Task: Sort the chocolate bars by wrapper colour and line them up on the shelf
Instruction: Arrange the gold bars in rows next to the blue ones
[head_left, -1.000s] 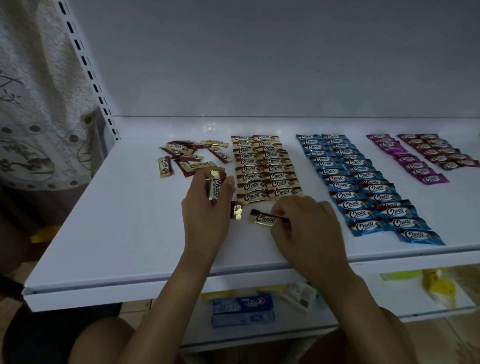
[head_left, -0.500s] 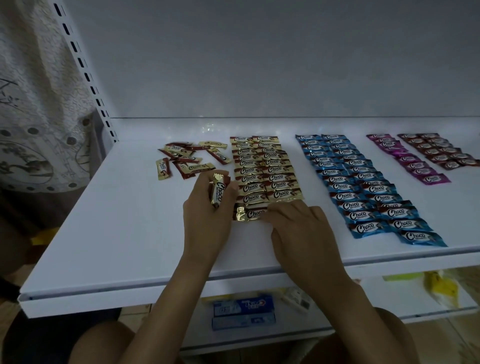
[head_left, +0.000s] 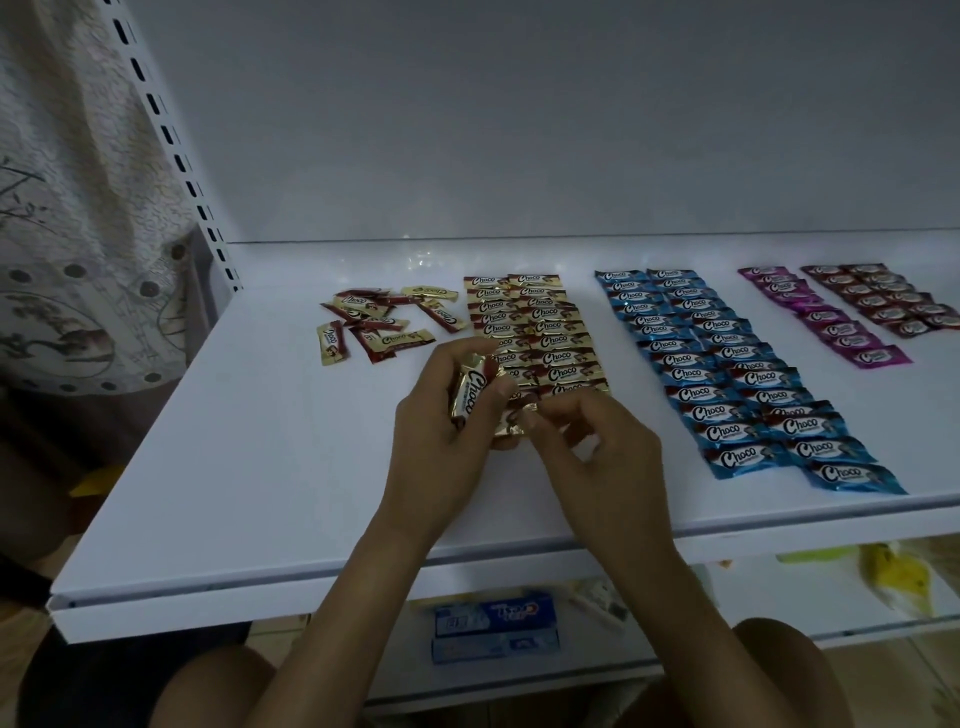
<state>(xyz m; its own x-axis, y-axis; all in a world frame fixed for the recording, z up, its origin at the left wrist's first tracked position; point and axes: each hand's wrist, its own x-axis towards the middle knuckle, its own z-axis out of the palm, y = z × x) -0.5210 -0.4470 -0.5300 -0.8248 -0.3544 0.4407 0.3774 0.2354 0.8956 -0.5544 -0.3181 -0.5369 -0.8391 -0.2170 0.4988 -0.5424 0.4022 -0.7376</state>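
Gold chocolate bars (head_left: 471, 393) fill your curled left grip (head_left: 441, 452); your right grip (head_left: 597, 457) pinches one gold bar (head_left: 511, 423), due next at the gold rows (head_left: 540, 332), near end

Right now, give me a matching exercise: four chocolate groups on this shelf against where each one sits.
Things:
1. blue bars
2. pink bars
3. loose pile
4. dark red bars

Places:
A. far left
B. far right
C. just right of the gold rows
D. between blue and dark red

Pairs: 1-C, 2-D, 3-A, 4-B
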